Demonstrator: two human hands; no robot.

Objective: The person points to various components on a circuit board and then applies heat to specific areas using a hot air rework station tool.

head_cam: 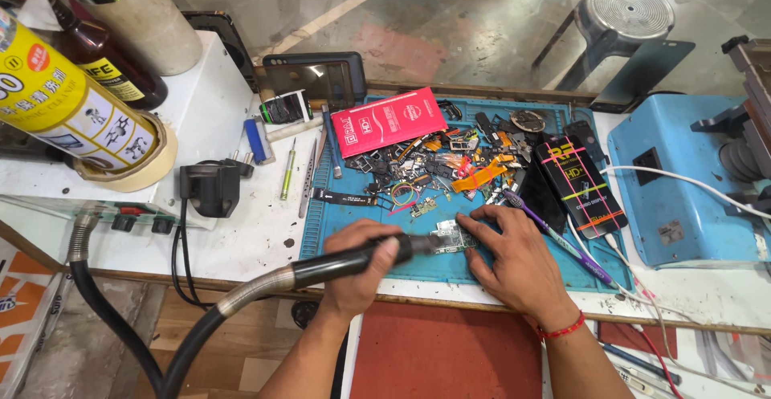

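Both hands work over the blue mat [514,266]: the left hand [359,266] is clenched around a black hot-air wand [353,258], its nozzle aimed at a small circuit board [452,236]. That board lies near the mat's front edge, pinned under the fingertips of the right hand [518,262], just below a heap of loose phone parts [438,166].

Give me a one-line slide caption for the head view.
Left hand aims a hot-air wand at a small circuit board steadied by the right hand on a blue repair mat.

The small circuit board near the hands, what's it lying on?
The circuit board lies on the blue work mat. The right hand steadies it and the left hand aims a black hose tool; its underside is hidden.
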